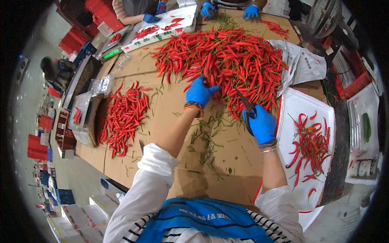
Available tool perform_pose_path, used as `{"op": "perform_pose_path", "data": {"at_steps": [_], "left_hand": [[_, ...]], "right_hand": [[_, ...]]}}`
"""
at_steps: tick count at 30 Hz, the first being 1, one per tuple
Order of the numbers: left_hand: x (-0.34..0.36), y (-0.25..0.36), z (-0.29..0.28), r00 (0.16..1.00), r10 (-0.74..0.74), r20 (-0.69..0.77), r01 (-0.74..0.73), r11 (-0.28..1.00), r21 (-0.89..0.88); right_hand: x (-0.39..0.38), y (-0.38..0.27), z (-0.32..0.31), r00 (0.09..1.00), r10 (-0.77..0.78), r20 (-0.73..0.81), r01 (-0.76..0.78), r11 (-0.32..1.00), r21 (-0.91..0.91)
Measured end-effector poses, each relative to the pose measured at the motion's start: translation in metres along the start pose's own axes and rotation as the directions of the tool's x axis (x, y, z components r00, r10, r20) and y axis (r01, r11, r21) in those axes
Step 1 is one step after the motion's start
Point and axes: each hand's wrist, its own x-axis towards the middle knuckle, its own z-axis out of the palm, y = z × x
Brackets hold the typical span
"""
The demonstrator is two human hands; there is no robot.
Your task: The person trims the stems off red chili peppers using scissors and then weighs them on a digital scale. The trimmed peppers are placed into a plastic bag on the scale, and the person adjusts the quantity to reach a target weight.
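Note:
My left hand (199, 92), in a blue glove, is at the near edge of a large heap of red chili peppers (227, 56). Its thumb sticks out to the right, apart from the fingers, and I see nothing gripped in it. My right hand (261, 124), also gloved in blue, is closed round the handles of black scissors (248, 106). Their blades point up and left over the heap's front edge. Cut green stems (204, 139) lie scattered on the cardboard (239, 158) between my forearms.
A smaller chili pile (125, 117) lies at left. A white tray (291, 117) at right holds loose chilies. Crumpled paper (306, 67) flanks the heap. Across the table, blue-gloved hands (250, 12) of other people work near a white foam box (162, 40) and a scale (110, 54).

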Motion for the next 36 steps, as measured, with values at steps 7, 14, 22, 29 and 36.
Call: {"op": "perform_pose_path", "data": {"at_steps": [7,14,22,29,36], "left_hand": [[0.002,-0.011,-0.003,0.962,-0.027,0.272,0.061,0.991,-0.12],[-0.048,-0.048,-0.067,0.789,-0.095,0.607,0.116,0.993,0.004],[-0.073,-0.023,-0.083,0.793,-0.015,0.609,0.425,0.73,-0.535],[-0.085,0.019,-0.074,0.908,-0.049,0.417,0.291,0.788,-0.542],[-0.09,0.02,-0.061,0.965,-0.035,0.258,0.162,0.858,-0.487]], "right_hand": [[-0.001,0.0,-0.002,1.0,-0.002,-0.018,0.003,0.999,0.049],[-0.001,0.005,0.006,0.999,-0.046,-0.01,0.046,0.999,0.028],[-0.006,-0.014,-0.006,0.957,-0.251,0.148,0.251,0.968,0.019],[-0.008,-0.022,-0.01,0.938,-0.321,0.134,0.307,0.945,0.113],[-0.008,-0.023,-0.009,0.937,-0.333,0.102,0.321,0.939,0.122]]}}
